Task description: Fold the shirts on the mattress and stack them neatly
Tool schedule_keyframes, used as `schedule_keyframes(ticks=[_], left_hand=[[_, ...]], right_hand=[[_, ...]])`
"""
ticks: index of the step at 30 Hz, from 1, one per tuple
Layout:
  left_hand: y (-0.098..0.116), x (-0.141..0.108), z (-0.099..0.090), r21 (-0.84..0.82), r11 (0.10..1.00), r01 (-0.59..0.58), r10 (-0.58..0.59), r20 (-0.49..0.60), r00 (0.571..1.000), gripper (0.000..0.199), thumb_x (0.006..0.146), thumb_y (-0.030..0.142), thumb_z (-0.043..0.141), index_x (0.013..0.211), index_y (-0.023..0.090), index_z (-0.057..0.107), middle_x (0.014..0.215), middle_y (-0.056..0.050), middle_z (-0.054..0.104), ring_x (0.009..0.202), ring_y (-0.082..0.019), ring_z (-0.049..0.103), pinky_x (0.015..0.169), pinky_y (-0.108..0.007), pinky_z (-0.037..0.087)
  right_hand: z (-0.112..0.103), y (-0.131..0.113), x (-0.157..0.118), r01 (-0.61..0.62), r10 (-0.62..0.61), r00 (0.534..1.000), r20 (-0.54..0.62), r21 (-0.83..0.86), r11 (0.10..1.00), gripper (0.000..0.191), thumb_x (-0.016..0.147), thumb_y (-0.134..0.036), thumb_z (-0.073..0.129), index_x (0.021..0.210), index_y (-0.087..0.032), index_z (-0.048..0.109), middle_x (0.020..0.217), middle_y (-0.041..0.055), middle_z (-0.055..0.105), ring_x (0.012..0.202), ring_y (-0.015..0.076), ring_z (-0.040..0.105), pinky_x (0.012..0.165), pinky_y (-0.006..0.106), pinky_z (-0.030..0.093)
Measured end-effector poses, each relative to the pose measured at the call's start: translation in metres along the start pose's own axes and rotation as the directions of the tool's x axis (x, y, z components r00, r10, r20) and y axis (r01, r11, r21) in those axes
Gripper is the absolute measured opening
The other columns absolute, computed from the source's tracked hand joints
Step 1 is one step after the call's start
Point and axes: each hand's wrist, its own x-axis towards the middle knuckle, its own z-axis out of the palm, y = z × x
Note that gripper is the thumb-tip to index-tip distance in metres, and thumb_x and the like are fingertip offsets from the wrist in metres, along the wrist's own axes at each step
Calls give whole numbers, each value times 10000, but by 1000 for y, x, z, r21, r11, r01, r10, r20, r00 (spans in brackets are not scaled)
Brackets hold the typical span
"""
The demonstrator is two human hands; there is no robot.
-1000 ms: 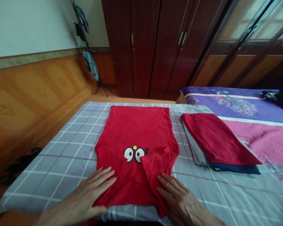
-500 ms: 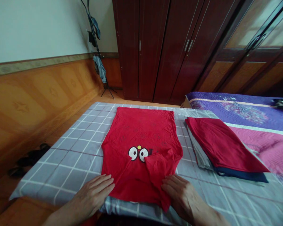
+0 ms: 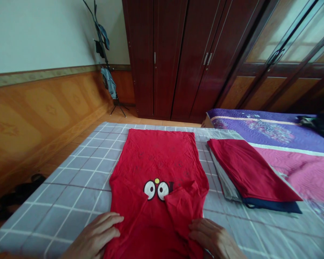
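A red shirt (image 3: 162, 154) with cartoon eyes on it lies spread on the grey checked bed, its sleeves turned in over the body. At the shirt's near left edge is my left hand (image 3: 95, 235), fingers bent over the cloth and thumb hidden. My right hand (image 3: 214, 235) has its fingers closed on the near right edge, also with the thumb out of sight. Between them the near part of the shirt runs out of the bottom of the view.
To the right lies a stack of folded clothes (image 3: 248, 169), red on top with grey and navy below. A purple and pink bed (image 3: 280, 151) adjoins on the right. Dark wardrobes (image 3: 167, 61) and a coat stand (image 3: 104, 54) are at the back; dark shoes (image 3: 21, 190) lie on the floor.
My fingers have gone from lying on the shirt's side edges to bending round them. The shirt's near edge has passed below the view, and the camera has shifted slightly.
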Motion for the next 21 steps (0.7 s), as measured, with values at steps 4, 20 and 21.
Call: schedule_keyframes(ticks=[4,20,21], left_hand=[[-10,9,-7,-284,947,149,-154,5,988,189,790,210,561,923,284,673,1055,-14,700,994,-212,637,933,-336,483],[-124,268,-120,-926,342,159,-439,-8,898,514,660,466,712,1035,130,609,959,-84,704,853,-222,658,803,-321,488],[-135,286,-116,-919,361,157,-459,-28,888,534,646,484,713,1026,124,608,949,-89,705,845,-223,658,788,-318,489]], right_hand=[[-5,13,7,-35,31,999,31,162,986,266,897,-221,396,1049,-298,601,866,16,702,765,151,661,659,227,519],[-40,205,201,-482,695,718,13,730,485,332,767,-461,575,752,-140,661,683,59,681,624,167,624,555,253,479],[-34,218,211,-492,713,701,-5,720,489,317,764,-446,569,741,-144,660,671,61,681,607,167,625,546,257,482]])
